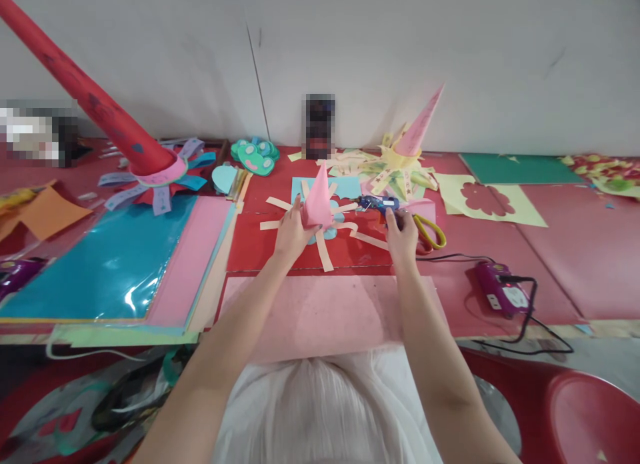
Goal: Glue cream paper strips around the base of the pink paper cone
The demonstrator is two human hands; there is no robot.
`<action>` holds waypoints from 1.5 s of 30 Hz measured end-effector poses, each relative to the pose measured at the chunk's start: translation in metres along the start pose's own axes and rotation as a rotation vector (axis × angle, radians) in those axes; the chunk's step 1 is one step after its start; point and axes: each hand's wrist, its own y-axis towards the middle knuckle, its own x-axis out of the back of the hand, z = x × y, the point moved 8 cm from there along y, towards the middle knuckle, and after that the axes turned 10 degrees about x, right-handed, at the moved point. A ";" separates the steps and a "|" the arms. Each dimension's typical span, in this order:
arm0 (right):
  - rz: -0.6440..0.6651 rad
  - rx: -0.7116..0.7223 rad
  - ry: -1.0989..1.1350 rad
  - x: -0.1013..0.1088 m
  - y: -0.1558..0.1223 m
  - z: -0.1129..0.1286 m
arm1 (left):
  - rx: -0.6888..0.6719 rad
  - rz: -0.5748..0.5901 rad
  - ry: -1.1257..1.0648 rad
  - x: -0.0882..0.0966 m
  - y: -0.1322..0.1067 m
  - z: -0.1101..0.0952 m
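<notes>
My left hand [293,232] is closed around the lower left side of a pink paper cone [318,201], which stands point up. Pale paper strips [324,252] spread out from around its base, and light blue rounded paper pieces [330,233] show beneath it. In my right hand [403,239] is a blue glue gun [379,203], its nozzle pointing left toward the cone and one of the strips. Scissors [434,232] with yellow and red handles lie just right of that hand.
A purple power strip [503,289] with black cords sits at the right. Colored paper sheets [115,264] are stacked at the left, below a tall red cone [95,97]. Another pink cone [421,125] and a phone-like blurred object [319,126] stand near the wall.
</notes>
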 end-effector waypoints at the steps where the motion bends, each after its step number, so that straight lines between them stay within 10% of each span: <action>1: -0.004 0.003 -0.001 0.000 0.000 0.000 | 0.007 0.011 0.005 -0.001 0.001 0.002; 17: 0.109 0.133 -0.109 -0.009 -0.007 0.020 | -0.070 -0.137 -0.032 0.035 -0.003 -0.011; 24: 0.279 0.169 -0.258 -0.030 -0.019 0.030 | -0.096 0.150 0.006 0.013 -0.021 -0.014; 45: 0.220 0.192 -0.325 -0.026 -0.025 0.036 | -0.100 0.159 0.084 0.002 -0.022 -0.010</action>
